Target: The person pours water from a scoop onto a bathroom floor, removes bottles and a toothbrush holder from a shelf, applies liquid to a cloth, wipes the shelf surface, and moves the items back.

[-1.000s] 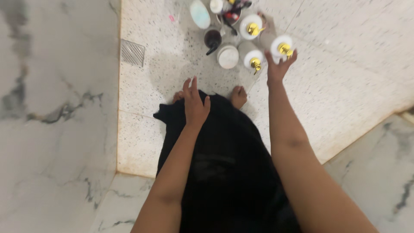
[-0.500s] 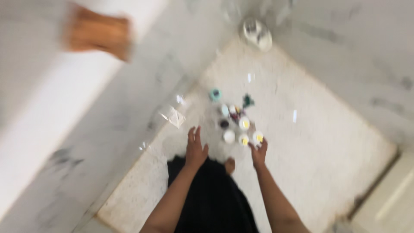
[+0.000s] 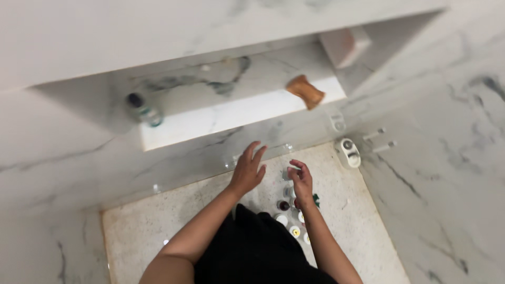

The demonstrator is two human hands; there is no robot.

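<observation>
hovering above white-capped bottles on speckled floor: left hand fingers spread, right hand fingers loosely curled, empty

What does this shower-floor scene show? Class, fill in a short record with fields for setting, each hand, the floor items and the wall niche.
Setting: speckled shower floor, marble walls
Left hand: open, fingers spread, holding nothing
Right hand: empty, above the bottles
Floor items: cluster of bottles, some with gold pumps
Wall niche: dark-capped bottle, brown wooden object
</observation>
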